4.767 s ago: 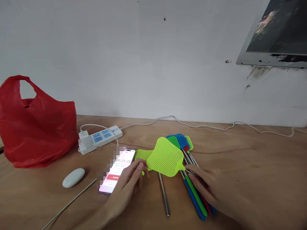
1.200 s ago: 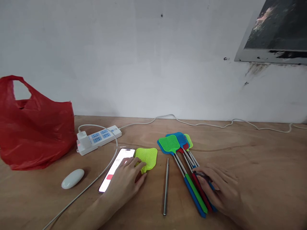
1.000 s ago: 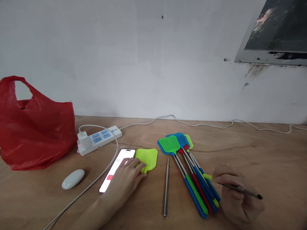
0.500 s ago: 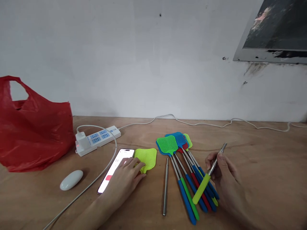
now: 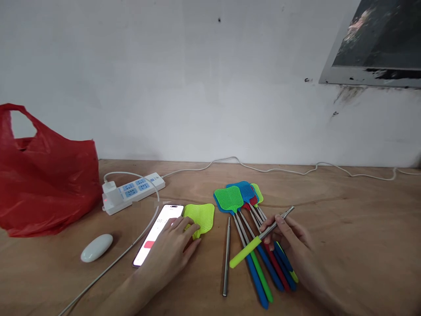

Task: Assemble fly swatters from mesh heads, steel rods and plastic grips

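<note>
My left hand [image 5: 176, 243] rests beside the phone, its curled fingers over a yellow-green fly swatter head [image 5: 203, 215] lying flat; the head's short neck is between finger and thumb. In my right hand [image 5: 294, 239] is a metal telescopic rod with a yellow-green handle [image 5: 245, 252], pinched by its metal part. The rod slants, handle end down to the left, above a pile of fly swatters [image 5: 259, 263] with blue, green, red and yellow handles. A bare metal rod [image 5: 226, 259] lies between the loose head and the pile.
The lit phone [image 5: 158, 235] lies partly under my left hand. A white power strip [image 5: 134, 191] with a plugged charger and cable, a white oval object [image 5: 97, 248] and a red plastic bag [image 5: 49, 180] are at left. A thin cord [image 5: 269, 170] runs along the wall.
My right hand has moved left with the handled rod, and the rod has turned flatter, its handle end swinging left. My left hand stays on the swatter head.
</note>
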Motion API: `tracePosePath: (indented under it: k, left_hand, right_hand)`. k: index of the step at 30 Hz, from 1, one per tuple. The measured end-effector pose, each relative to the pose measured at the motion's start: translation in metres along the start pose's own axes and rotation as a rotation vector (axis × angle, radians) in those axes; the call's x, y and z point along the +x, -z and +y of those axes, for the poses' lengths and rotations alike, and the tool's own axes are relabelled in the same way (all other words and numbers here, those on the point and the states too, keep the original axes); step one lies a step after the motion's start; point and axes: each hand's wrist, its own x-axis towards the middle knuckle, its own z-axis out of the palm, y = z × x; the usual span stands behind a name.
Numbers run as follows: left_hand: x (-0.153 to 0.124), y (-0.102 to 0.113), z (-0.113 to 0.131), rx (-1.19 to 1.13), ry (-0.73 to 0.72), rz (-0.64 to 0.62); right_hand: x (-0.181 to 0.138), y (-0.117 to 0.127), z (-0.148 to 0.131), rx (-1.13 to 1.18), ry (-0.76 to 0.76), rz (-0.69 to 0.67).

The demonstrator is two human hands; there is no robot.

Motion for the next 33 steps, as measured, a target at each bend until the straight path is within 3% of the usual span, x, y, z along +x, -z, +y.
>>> tracePosePath:
  k: [5,11,17,22,25,30,33]
  left_hand:
    - [-0.001,0.008,0.007,-0.182,-0.057,0.017]
    - [-0.005,0.017,0.021,-0.505,-0.082,-0.043]
    - [-0.007,0.010,0.026,-0.557,-0.094,-0.076]
    - [-0.008,0.009,0.025,-0.580,-0.020,-0.132]
    - [-0.008,0.011,0.022,-0.571,-0.047,-0.181]
    - [-0.008,0.012,0.021,-0.551,-0.066,-0.185]
    - [-0.009,0.012,0.023,-0.557,-0.087,-0.184]
  right_hand:
    - [0.002,0.000,-0.002,0.157,-0.057,0.028]
    - [0.001,-0.004,-0.002,0.170,-0.207,-0.107]
    - [-0.003,-0.008,-0.003,0.174,-0.257,-0.224]
    - [-0.005,-0.011,0.000,0.221,-0.219,-0.256]
    - [-0.003,-0.007,0.002,0.262,-0.164,-0.216]
    - [0.008,0.006,-0.006,0.248,-0.061,-0.027]
    - [0.008,0.006,-0.009,0.233,-0.085,-0.015]
